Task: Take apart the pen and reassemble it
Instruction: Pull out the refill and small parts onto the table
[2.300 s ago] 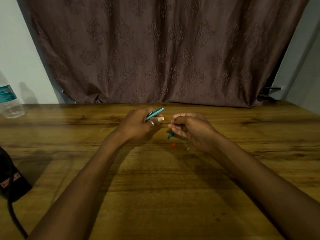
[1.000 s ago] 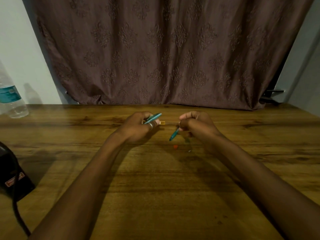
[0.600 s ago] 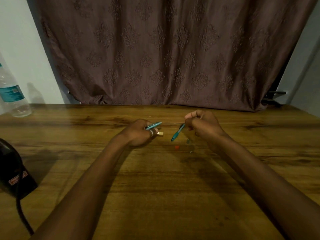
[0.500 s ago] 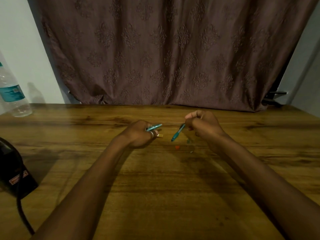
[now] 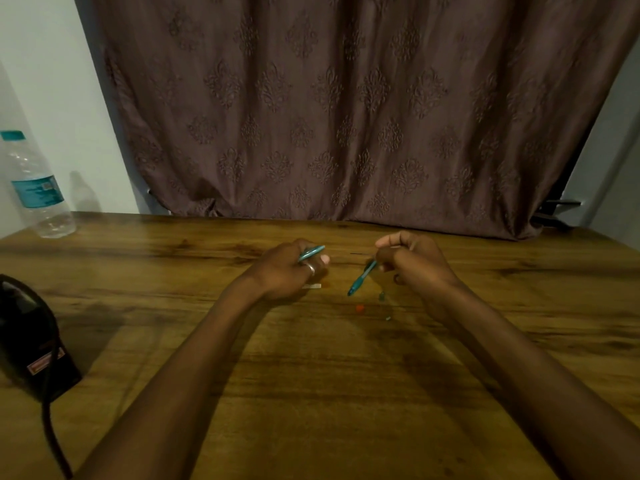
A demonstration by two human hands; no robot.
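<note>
Apparently taken apart: the upper barrel [image 5: 311, 253] is gripped by the left hand [image 5: 282, 271], the tip section [image 5: 361, 279] is pinched by the right hand [image 5: 415, 265]; reassembly is left.

Dim room; brown patterned curtain [image 5: 346, 109] behind wooden table [image 5: 311, 393]; pale walls [image 5: 45, 81].

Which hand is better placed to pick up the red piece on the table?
Probably the right hand: the red piece lies by the tip of its teal pen part; the left hand sits slightly farther.
</note>
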